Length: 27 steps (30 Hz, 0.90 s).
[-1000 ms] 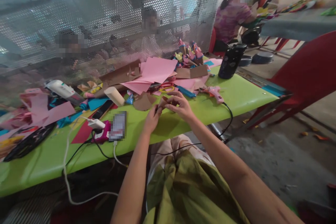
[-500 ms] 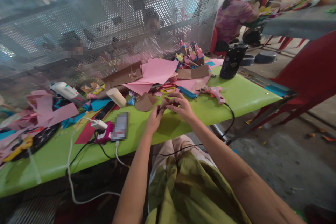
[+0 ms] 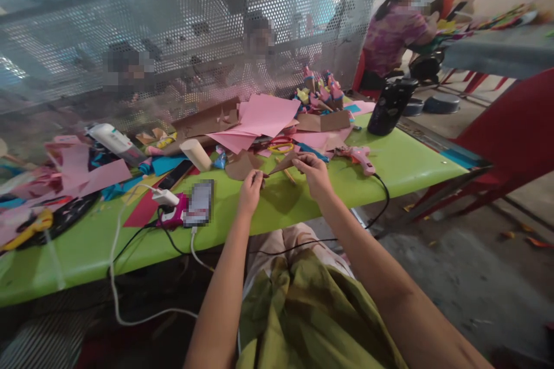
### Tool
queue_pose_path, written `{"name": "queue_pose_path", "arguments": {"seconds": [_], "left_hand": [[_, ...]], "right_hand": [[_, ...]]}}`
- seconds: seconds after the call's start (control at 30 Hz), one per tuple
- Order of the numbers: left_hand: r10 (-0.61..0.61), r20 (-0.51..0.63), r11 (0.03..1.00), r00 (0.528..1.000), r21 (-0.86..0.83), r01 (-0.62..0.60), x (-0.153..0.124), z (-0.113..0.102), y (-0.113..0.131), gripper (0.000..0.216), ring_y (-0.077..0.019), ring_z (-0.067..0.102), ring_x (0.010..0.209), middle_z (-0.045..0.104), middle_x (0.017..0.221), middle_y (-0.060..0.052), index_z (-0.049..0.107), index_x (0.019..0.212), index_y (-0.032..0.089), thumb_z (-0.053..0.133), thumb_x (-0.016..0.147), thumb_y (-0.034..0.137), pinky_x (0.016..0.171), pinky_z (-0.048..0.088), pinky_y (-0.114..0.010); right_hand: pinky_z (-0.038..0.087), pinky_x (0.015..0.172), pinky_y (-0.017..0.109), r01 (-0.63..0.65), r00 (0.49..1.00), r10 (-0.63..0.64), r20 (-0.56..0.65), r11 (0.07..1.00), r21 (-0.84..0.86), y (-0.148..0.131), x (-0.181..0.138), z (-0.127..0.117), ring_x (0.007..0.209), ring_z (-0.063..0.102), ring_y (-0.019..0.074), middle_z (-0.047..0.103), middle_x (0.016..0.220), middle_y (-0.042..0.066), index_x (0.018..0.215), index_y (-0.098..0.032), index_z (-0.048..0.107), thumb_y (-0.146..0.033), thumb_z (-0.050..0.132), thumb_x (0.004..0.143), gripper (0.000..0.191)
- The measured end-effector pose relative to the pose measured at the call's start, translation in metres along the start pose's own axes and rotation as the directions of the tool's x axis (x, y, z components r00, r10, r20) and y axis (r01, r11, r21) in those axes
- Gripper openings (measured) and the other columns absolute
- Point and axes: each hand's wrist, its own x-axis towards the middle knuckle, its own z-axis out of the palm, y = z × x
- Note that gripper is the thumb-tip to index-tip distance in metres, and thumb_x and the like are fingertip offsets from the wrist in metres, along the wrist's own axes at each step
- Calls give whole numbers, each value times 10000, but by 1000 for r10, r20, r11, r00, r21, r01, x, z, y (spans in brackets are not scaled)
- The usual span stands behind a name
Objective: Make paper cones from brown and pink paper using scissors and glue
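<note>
Over the table's front part, a small piece of brown paper (image 3: 283,164) is stretched out between my two hands in a narrow, pointed shape. My left hand (image 3: 251,191) pinches its left tip, fingers closed. At the right end, the fingertips of my right hand (image 3: 315,174) grip its wider side. Just below the paper lies a thin yellowish stick (image 3: 286,172), perhaps a pencil. A curved brown paper piece (image 3: 242,165) rests on the table beyond my left hand. To the right of my right hand is a pink glue gun (image 3: 362,160) with a black cord.
The green table (image 3: 415,164) carries pink paper sheets (image 3: 269,118), a dark tumbler (image 3: 392,105), a cream cylinder (image 3: 196,154), a phone (image 3: 199,203) and a magenta power adapter (image 3: 173,214) with cables. A perforated metal panel (image 3: 182,40) stands behind. Another person (image 3: 396,29) sits at the back right.
My hands have moved apart, the right one going right. The brown paper, earlier bunched between my fingers, now spans the gap between them. The view has shifted slightly.
</note>
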Motion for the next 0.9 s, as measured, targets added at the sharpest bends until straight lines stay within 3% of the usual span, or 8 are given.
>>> {"name": "queue_pose_path", "arguments": {"seconds": [0.17, 0.4, 0.6, 0.7, 0.8, 0.9], "left_hand": [[64, 54, 994, 996, 90, -69, -6, 2, 11, 271, -149, 536, 656, 551, 679, 22, 599, 841, 224, 537, 952, 463, 633, 418, -248], [64, 62, 989, 996, 130, -71, -6, 3, 15, 184, -149, 498, 617, 519, 637, 35, 578, 781, 227, 534, 938, 311, 610, 373, -256], [6, 42, 998, 999, 59, -8, -4, 2, 10, 329, -166, 538, 668, 546, 669, 9, 591, 780, 220, 468, 962, 465, 662, 402, -274], [-28, 107, 994, 994, 104, 16, -5, 2, 9, 433, -171, 548, 669, 563, 679, -3, 613, 807, 204, 417, 975, 552, 646, 392, -279], [-34, 193, 988, 981, 157, 3, -4, 3, 10, 399, -166, 542, 655, 562, 679, 3, 621, 824, 195, 430, 985, 506, 620, 369, -274], [-30, 180, 986, 983, 165, 0, -3, 5, 10, 319, -154, 519, 620, 531, 642, 19, 606, 792, 195, 461, 988, 402, 601, 351, -269]], "right_hand": [[348, 535, 264, -64, 998, 64, -6, 997, 52, 2, -1, 0, 566, 406, 107, 543, 656, -17, 676, -206, 632, -496, 766, 655, 320], [331, 538, 267, -79, 997, 80, -11, 994, 76, 3, -1, 2, 548, 388, 99, 541, 651, -20, 674, -202, 635, -473, 768, 635, 304], [391, 595, 276, -20, 1000, 21, -14, 999, 30, 3, 0, 0, 719, 509, 147, 620, 836, 35, 616, -204, 614, -451, 762, 665, 292], [445, 686, 294, 9, 1000, -9, 9, 1000, 6, 2, -1, 1, 853, 560, 184, 638, 918, 57, 626, -203, 639, -438, 757, 681, 269], [480, 785, 331, 33, 999, -32, 44, 999, -10, 2, -2, 2, 953, 584, 219, 651, 965, 70, 672, -207, 677, -421, 764, 690, 232], [488, 860, 366, 53, 996, -52, 66, 998, -24, 1, -3, 2, 999, 592, 235, 657, 987, 74, 681, -213, 680, -412, 762, 701, 216]]}}
